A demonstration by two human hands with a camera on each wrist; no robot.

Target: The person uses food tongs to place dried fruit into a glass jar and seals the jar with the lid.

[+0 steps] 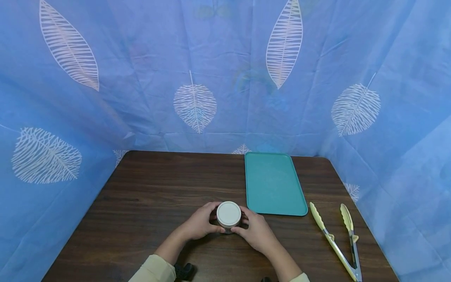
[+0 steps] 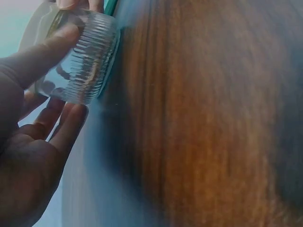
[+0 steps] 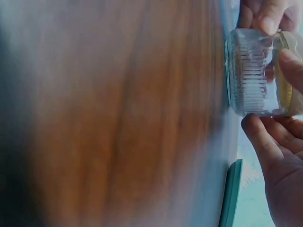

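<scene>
A small clear jar (image 3: 251,71) with ribbed sides stands upright on the dark wooden table, topped by a round white lid (image 1: 229,214). From its left side my left hand (image 1: 199,223) grips it, thumb at the front and fingers curving round behind. My right hand (image 1: 257,232) holds the opposite side the same way, its thumb close to the left one. In the left wrist view, the left thumb lies across the upper part of the jar (image 2: 92,61). The lid is on the jar, and the jar's far side is hidden by the fingers.
A teal rectangular tray (image 1: 276,184) lies just beyond the right hand, reaching the table's back edge. Farther right, spread tongs (image 1: 338,250) with pale yellow tips lie near the right edge. A blue leaf-patterned cloth (image 1: 225,117) hangs around the table (image 1: 148,188).
</scene>
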